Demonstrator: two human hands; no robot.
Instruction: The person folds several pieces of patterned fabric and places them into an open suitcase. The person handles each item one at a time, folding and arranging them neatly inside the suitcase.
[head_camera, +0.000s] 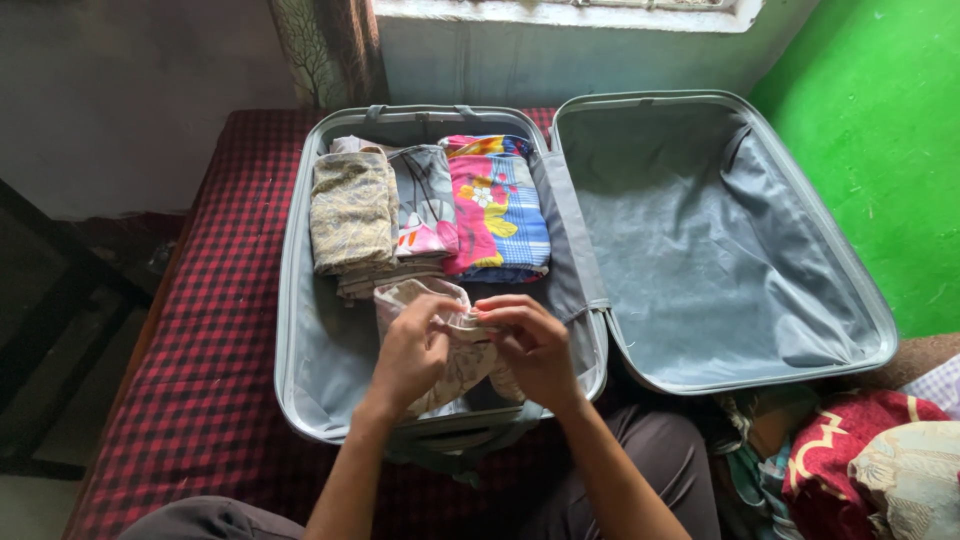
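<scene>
Beige patterned cloth pinched by left hand and right hand.

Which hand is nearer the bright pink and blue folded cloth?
Right hand, just below the pink and blue cloth. Left hand sits farther over, under the grey floral stack.

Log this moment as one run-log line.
left hand + right hand: gripping beige printed cloth | in grey suitcase | folded clothes behind

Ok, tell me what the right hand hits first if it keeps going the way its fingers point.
The right hand points left, toward the left hand. It would likely meet that hand's fingertips first, over the beige patterned cloth both pinch; depth is unclear.
</scene>
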